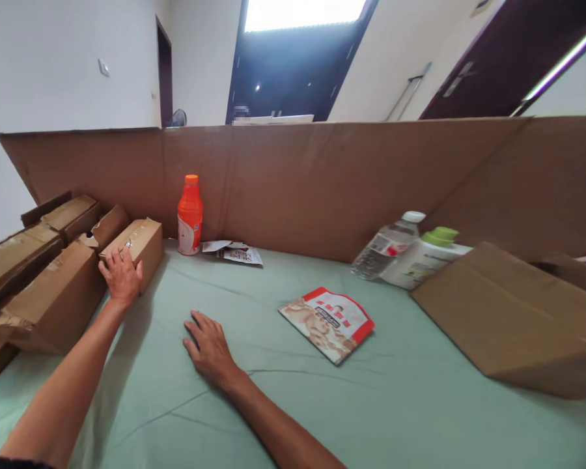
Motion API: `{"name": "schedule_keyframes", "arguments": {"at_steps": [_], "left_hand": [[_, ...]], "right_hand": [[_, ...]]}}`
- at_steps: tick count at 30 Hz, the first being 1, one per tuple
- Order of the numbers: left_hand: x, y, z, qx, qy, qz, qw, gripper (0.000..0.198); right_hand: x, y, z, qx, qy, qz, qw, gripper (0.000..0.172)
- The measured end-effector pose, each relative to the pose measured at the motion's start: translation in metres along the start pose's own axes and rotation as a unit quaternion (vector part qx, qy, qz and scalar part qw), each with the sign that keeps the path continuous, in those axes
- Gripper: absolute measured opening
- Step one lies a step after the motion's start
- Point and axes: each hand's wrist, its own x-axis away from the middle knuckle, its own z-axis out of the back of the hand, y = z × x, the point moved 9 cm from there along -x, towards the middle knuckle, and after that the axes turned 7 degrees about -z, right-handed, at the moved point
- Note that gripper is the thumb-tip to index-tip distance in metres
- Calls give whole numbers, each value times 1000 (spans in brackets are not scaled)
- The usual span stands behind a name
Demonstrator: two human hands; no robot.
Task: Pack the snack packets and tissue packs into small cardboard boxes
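My left hand (122,275) rests on the near end of a small cardboard box (149,246), fingers spread over its top edge. My right hand (209,346) is open just above or on the green cloth (254,417), its fingers apart and nothing in it. Right of that hand lies a flat red and white printed packet (328,322). Beyond my left hand an orange bottle (190,218) stands upright, with a folded printed leaflet or packet (239,254) beside its base.
Several cardboard boxes (63,293) crowd the left side. A clear plastic bottle (385,247) and a white bottle with a green cap (422,260) lean at the back right, beside a large cardboard box (512,319). A tall cardboard wall (297,189) runs along the back.
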Motion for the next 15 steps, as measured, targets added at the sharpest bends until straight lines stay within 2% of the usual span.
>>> {"name": "schedule_keyframes", "arguments": {"at_steps": [5, 9, 12, 15], "left_hand": [[-35, -5, -28, -7, -4, 30, 1000, 48], [-45, -10, -31, -8, -17, 50, 999, 53], [-25, -5, -24, 7, -34, 44, 998, 62], [25, 15, -19, 52, -84, 0, 995, 68]], "right_hand": [[-2, -3, 1, -4, -14, -4, 1000, 37], [-3, -7, 4, -12, -19, -4, 1000, 36], [-7, -12, 8, -14, -29, -5, 999, 34], [-10, -21, 16, -2, -30, -8, 1000, 32]]}}
